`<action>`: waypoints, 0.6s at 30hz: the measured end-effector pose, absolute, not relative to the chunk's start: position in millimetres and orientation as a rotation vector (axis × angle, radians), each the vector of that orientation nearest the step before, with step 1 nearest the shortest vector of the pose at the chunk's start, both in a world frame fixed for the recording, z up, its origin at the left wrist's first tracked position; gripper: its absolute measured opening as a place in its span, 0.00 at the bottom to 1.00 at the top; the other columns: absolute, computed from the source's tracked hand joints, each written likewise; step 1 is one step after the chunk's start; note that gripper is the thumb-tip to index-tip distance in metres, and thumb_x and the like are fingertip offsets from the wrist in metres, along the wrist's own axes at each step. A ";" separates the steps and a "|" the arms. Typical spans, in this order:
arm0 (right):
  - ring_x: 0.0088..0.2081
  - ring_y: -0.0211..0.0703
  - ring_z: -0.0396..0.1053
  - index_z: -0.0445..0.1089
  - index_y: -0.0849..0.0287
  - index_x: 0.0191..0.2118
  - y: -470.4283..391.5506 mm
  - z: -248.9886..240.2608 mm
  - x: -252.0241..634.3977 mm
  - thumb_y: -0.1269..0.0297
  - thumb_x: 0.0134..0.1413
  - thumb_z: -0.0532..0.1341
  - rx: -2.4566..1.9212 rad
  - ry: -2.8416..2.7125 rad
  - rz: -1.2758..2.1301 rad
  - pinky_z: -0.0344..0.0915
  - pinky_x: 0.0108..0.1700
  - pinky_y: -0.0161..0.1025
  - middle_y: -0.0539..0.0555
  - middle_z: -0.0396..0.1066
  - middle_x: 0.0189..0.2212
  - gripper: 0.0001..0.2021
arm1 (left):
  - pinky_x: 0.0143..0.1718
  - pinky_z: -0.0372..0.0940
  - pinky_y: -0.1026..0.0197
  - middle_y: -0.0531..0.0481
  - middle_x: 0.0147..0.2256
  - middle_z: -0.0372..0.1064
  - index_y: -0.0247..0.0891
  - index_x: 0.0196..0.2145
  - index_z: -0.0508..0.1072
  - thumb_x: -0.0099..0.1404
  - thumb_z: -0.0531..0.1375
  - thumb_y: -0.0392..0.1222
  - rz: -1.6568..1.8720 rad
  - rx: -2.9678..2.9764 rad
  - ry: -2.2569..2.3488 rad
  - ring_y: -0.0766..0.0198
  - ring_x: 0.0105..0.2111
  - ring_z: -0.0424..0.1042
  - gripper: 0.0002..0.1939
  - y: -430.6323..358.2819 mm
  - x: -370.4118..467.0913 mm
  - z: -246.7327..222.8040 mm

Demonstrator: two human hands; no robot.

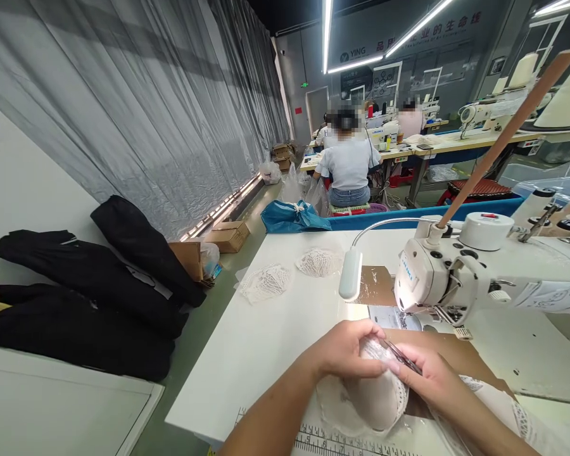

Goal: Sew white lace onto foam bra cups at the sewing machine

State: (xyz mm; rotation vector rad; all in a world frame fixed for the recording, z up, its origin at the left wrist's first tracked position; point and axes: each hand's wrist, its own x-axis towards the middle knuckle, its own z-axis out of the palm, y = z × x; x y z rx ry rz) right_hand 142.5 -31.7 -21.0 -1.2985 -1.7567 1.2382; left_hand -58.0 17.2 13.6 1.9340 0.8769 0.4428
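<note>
Left hand (342, 349) pinches lace cup (377, 400), right hand (425, 372) metal tool (405, 358); lamp (350, 276), sewing machine (425, 269) beyond.

In front of the sewing machine (427, 272), which the right edge cuts, we see only part of a metal tool (403, 357); the right hand (425, 370) hides the rest. Far behind the machine, a seated person (349, 163) has a blurred head (346, 120).

Cup piece (377, 402): off-white, white openwork lace along the edge. Snips (403, 356): dark, metallic. Near lace cup (266, 283) and far lace cup (318, 262): white, netlike openwork. Desk (232, 348): white. Ruler strip (339, 441): pale, black ticks and numerals. Sewing machine (420, 269): white, blue JUKI lettering. Board (444, 345): brown. Tied bag (289, 218): blue. Curtain (171, 107): silvery grey.
</note>
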 end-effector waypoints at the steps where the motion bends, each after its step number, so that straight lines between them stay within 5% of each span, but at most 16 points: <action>1: 0.33 0.47 0.68 0.71 0.57 0.32 -32.4 -20.2 142.8 0.42 0.58 0.52 -1.281 -1.746 1.250 0.65 0.34 0.40 0.52 0.72 0.28 0.23 | 0.28 0.57 0.68 0.53 0.36 0.69 0.38 0.44 0.71 0.54 0.67 0.46 0.466 1.872 0.871 0.68 0.28 0.62 0.21 17.5 -56.2 11.7; 11: 0.36 0.49 0.71 0.71 0.55 0.51 -33.1 -10.8 167.5 0.41 0.62 0.48 -1.365 -1.640 1.299 0.68 0.44 0.47 0.54 0.72 0.33 0.27 | 0.30 0.57 0.66 0.53 0.26 0.67 0.34 0.33 0.79 0.54 0.68 0.51 0.325 1.491 0.833 0.67 0.28 0.63 0.17 21.6 -54.1 8.9; 15: 0.54 0.55 0.66 0.72 0.53 0.53 -29.5 -13.2 175.6 0.43 0.60 0.56 -1.312 -1.716 1.417 0.59 0.59 0.51 0.57 0.73 0.45 0.24 | 0.30 0.58 0.65 0.51 0.27 0.68 0.34 0.35 0.80 0.53 0.68 0.56 0.314 1.449 0.810 0.66 0.28 0.64 0.21 20.4 -53.3 8.5; 18: 0.44 0.50 0.70 0.72 0.54 0.49 -29.5 -14.4 173.0 0.44 0.60 0.56 -1.254 -1.759 1.455 0.66 0.48 0.47 0.55 0.73 0.39 0.22 | 0.25 0.51 0.66 0.54 0.23 0.60 0.33 0.31 0.79 0.53 0.68 0.58 0.283 1.463 0.818 0.69 0.25 0.57 0.22 20.1 -52.4 6.3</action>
